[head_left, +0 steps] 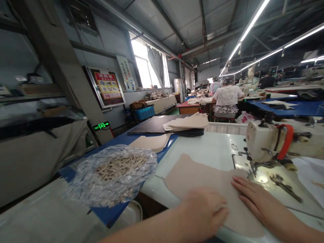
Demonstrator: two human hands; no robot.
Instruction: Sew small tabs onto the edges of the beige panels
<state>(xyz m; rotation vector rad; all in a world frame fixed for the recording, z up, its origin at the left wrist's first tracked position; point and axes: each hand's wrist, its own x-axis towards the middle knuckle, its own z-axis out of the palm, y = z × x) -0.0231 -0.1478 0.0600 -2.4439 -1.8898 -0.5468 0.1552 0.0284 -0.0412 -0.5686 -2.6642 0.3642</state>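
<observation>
A beige cut piece of sheet material, fabric or leather, lies flat on the pale sewing table, its right edge near the sewing machine's needle area. My right hand rests on this piece with its fingers stretched out, just in front of the machine. Over the piece's near part is my left hand, blurred by motion, its fingers curled together. What those fingers hold, if anything, cannot be made out. The white sewing machine with an orange-red part stands at the right, its lamp lighting the plate below the needle.
A crumpled clear plastic bag holds many small beige strips at the left. Beyond lie stacked beige cut pieces and dark sheets on a blue surface. Further back, a person sits at another table.
</observation>
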